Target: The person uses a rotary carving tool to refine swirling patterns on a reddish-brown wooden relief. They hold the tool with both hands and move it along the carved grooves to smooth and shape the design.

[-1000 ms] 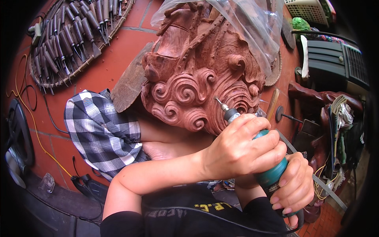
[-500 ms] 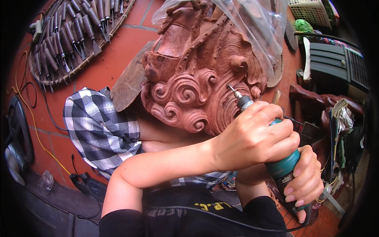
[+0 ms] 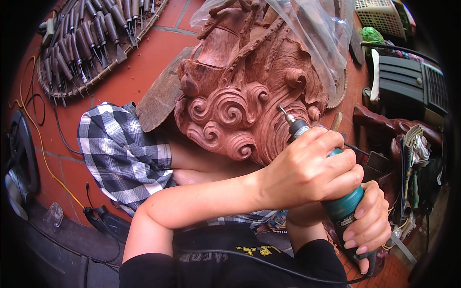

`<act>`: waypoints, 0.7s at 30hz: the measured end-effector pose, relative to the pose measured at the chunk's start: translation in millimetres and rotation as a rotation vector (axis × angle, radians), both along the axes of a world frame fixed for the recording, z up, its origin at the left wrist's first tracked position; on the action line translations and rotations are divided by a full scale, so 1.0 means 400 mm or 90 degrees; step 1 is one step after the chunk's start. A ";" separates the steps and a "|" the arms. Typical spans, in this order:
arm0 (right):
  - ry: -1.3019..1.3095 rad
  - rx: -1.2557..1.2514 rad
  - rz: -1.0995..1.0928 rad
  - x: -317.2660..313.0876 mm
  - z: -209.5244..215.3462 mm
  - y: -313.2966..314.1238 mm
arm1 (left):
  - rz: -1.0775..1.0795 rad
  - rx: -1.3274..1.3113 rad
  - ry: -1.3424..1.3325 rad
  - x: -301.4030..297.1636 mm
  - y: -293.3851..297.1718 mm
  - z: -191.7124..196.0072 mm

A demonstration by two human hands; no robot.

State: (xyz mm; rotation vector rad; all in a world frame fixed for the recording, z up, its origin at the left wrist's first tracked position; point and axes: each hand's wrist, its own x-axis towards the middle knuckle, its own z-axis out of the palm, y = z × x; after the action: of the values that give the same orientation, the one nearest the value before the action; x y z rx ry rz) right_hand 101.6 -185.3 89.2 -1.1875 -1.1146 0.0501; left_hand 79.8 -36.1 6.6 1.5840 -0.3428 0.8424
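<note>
I'm mid-carve — both my left hand [image 3: 307, 170] and right hand [image 3: 370, 225] wrap tight around the teal rotary tool [image 3: 336, 192], its bit at the reddish wooden carving [image 3: 240, 105]. Next, I judge, calls for a steady tip along the scroll grooves — no slipping.

Both hands, left hand [image 3: 307, 175] and right hand [image 3: 370, 225], clasp a teal rotary tool [image 3: 336, 192] against the carved wooden sculpture [image 3: 240, 101].

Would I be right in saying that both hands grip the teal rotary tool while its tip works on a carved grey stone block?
Not quite: the head view shows a reddish-brown wood carving, not grey stone. Both the left hand and right hand do grip the teal rotary tool.
</note>
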 end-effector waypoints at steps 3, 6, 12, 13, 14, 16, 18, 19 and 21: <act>0.005 0.015 0.031 0.004 -0.004 0.021 | -0.002 -0.004 0.005 -0.009 0.000 -0.001; 0.015 0.045 0.003 -0.012 -0.006 0.045 | -0.009 -0.006 0.020 -0.022 0.003 0.002; 0.033 0.055 0.007 -0.015 -0.006 0.046 | -0.001 -0.006 0.037 -0.040 0.003 0.004; 0.032 0.046 0.013 -0.012 -0.006 0.040 | 0.005 -0.008 0.036 -0.038 0.003 0.005; 0.031 0.037 0.020 -0.009 -0.006 0.034 | 0.000 -0.004 0.036 -0.036 0.003 0.005; 0.024 0.009 0.030 -0.002 -0.001 -0.001 | -0.012 0.001 0.036 -0.026 0.006 0.005; 0.021 -0.014 0.026 0.002 0.009 -0.018 | 0.005 -0.005 0.022 -0.014 -0.005 0.005; 0.020 -0.019 0.022 0.003 0.011 -0.020 | 0.013 -0.008 0.016 -0.008 -0.009 0.005; 0.017 -0.023 0.012 0.007 0.013 -0.015 | 0.006 -0.005 0.007 0.001 -0.009 0.003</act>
State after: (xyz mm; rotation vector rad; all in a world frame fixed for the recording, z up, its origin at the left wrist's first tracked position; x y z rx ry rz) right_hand 104.3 -191.2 94.6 -1.2055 -1.1051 0.1016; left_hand 80.1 -39.9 7.6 1.5829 -0.3244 0.8408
